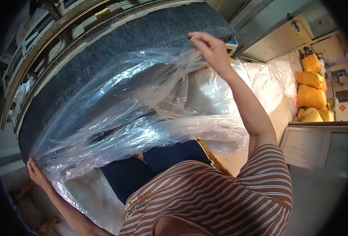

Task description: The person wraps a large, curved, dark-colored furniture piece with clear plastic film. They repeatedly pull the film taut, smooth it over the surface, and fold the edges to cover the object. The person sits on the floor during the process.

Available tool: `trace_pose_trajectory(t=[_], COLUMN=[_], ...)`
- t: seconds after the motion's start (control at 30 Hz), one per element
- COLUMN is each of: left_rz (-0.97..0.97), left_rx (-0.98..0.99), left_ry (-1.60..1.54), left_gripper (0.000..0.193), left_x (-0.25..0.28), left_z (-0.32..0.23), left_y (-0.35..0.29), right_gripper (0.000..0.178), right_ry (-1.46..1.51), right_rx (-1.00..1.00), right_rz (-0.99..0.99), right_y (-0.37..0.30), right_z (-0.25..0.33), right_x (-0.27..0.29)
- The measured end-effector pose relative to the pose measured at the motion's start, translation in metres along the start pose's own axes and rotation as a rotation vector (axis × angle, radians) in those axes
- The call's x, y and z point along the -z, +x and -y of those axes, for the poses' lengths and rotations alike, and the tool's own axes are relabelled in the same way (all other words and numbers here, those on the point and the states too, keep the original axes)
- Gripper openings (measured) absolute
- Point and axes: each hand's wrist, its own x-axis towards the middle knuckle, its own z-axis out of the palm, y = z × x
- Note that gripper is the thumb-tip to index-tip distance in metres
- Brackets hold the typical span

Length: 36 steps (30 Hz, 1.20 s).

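Now, far left, the left hand (37, 173) pinches the clear plastic sheet's (142, 110) lower edge; the sheet drapes over the dark grey cushion (115, 51); up right, the right hand (211, 49) grips its top edge, fingers closed.

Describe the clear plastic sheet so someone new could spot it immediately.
Find the big dark grey padded slab filling the upper left. Draped over its edge is the clear plastic sheet, stretched between both hands: glossy, wrinkled and see-through, unlike the matte slab.

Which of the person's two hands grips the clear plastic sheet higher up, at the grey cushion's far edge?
The right hand; the left hand pinches the clear plastic sheet low, near the grey cushion's near end.
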Motion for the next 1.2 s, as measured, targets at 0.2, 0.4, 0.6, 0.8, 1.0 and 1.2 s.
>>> trace_pose_trajectory(t=[0.2, 0.4, 0.6, 0.8, 1.0, 1.2], left_rz=[-0.231, -0.019, -0.057, 0.026, 0.012, -0.111], left_rx=[0.061, 0.104, -0.149, -0.127, -0.154, -0.134], left_ry=[0.005, 0.170, 0.368, 0.292, 0.203, 0.209], left_gripper=[0.033, 0.038, 0.038, 0.034, 0.033, 0.034], left_x=[-0.007, -0.028, -0.045, -0.051, -0.055, -0.046], left_z=[-0.032, 0.011, 0.000, 0.010, -0.001, 0.008], left_y=[0.011, 0.078, 0.086, 0.097, 0.091, 0.090], right_gripper=[0.016, 0.011, 0.012, 0.006, 0.010, 0.012], right_ry=[0.428, 0.109, 0.498, 0.690, -0.156, -0.486], right_rx=[-0.198, 0.052, -0.097, -0.528, 0.286, 0.440], right_rz=[-0.101, -0.293, 0.188, 0.683, 0.346, 0.151], right_y=[0.064, 0.102, 0.034, -0.061, -0.068, -0.056], right_z=[-0.010, 0.002, 0.091, 0.078, 0.048, 0.056], right_x=[-0.016, -0.039, -0.013, -0.023, -0.094, -0.107])
